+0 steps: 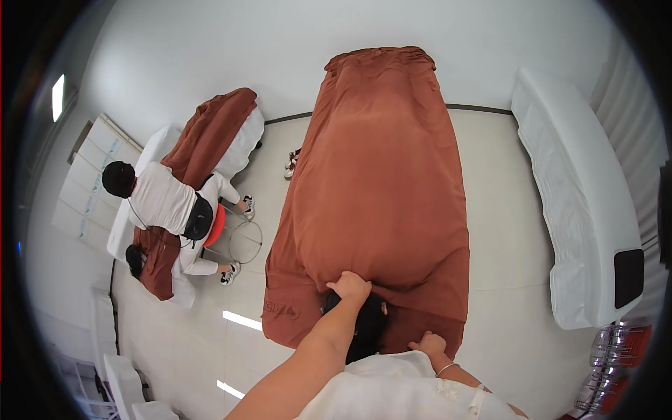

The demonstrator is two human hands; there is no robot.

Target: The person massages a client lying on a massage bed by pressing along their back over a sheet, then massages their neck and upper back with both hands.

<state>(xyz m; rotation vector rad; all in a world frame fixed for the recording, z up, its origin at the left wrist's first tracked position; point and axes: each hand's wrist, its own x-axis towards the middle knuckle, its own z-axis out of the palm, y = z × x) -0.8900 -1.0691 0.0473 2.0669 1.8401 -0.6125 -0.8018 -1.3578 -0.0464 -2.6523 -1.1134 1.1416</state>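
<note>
A person lies under a large reddish-brown sheet (381, 161) on the bed in the middle. At the near end the dark-haired head (369, 325) shows, with part of an ear; my forearm hides some of it. My left hand (350, 285) is closed over the sheet's edge beside the neck and shoulder, fingers curled and thumb to the right. To the right of the head, my right hand (429, 343) rests on the sheet near the bed's corner. Its fingers are curled in loosely, and nothing shows in them. A thin bracelet circles the right wrist.
At the left, a co-worker (164, 199) in white sits on a red stool (215, 225) beside another bed with a brown sheet (217, 129). A white-covered bed (577, 189) stands on the right. Shoes (292, 164) lie by the middle bed. Metal-legged stools (616, 357) are stacked lower right.
</note>
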